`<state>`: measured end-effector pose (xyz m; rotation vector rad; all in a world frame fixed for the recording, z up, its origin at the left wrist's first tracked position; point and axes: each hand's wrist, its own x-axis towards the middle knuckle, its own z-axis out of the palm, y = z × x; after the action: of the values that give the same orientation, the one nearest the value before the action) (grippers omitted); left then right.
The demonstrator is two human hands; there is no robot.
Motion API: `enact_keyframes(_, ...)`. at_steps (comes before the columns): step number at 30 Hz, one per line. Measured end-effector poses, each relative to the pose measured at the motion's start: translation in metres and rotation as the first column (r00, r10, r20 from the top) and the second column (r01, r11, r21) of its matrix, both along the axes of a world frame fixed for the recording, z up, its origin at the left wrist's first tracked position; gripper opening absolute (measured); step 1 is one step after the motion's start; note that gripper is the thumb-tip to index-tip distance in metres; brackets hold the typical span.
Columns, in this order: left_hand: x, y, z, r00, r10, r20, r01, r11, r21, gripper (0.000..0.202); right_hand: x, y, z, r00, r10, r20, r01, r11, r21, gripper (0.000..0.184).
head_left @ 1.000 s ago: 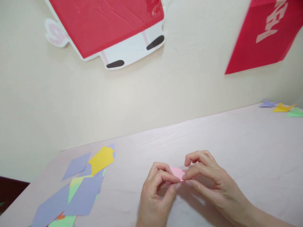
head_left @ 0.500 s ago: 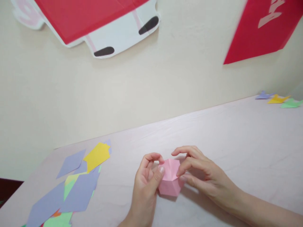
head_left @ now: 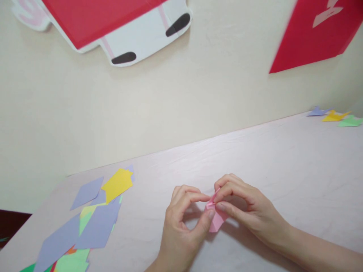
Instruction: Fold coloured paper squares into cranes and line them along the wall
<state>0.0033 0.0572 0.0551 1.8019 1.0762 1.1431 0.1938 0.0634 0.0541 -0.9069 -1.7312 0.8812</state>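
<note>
A small piece of folded pink paper (head_left: 217, 221) is held up between both hands, just over the pale tabletop. My left hand (head_left: 185, 221) pinches its left side, thumb in front and index fingertip on the upper edge. From the right, the thumb and fingers of my right hand (head_left: 241, 200) are closed on its upper part, where a narrow flap sticks up. The fingers cover some of the folds, so the paper's full shape is partly hidden.
Loose coloured paper sheets lie at the left, among them a purple sheet (head_left: 98, 226) and a yellow sheet (head_left: 117, 185). Several small folded paper figures, one yellow figure (head_left: 335, 116) included, stand at the far right by the wall (head_left: 170, 105). Red decorations hang there.
The pink paper has turned and been squeezed narrower, from a wide faceted form. My left hand has shifted right, and my right fingers have closed on the paper's upper part.
</note>
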Motion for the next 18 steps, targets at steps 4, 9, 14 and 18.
enact_keyframes(4, -0.0007, 0.0002, -0.0002, 0.999, 0.029, -0.027, -0.028, 0.999, 0.038, 0.003, -0.0014, -0.0023, -0.0015, 0.999, 0.015, 0.034, -0.013, 0.999, -0.042, 0.013)
enact_keyframes(9, -0.0017, 0.0012, -0.0021, 0.998, 0.062, 0.009, -0.062, 0.998, 0.000, 0.006, -0.0025, -0.0046, -0.0021, 0.997, -0.046, 0.060, 0.054, 0.990, -0.129, 0.004)
enact_keyframes(14, -0.0008, 0.0016, -0.0010, 0.996, 0.086, 0.036, -0.085, 0.996, -0.039, 0.009, -0.0028, -0.0031, 0.0009, 0.996, -0.035, 0.086, 0.048, 0.988, -0.147, 0.007)
enact_keyframes(18, -0.0011, 0.0008, -0.0009, 0.996, 0.082, 0.037, -0.081, 0.996, -0.034, 0.010, -0.0031, -0.0023, 0.0017, 0.996, -0.019, 0.092, 0.032, 0.989, -0.144, 0.017)
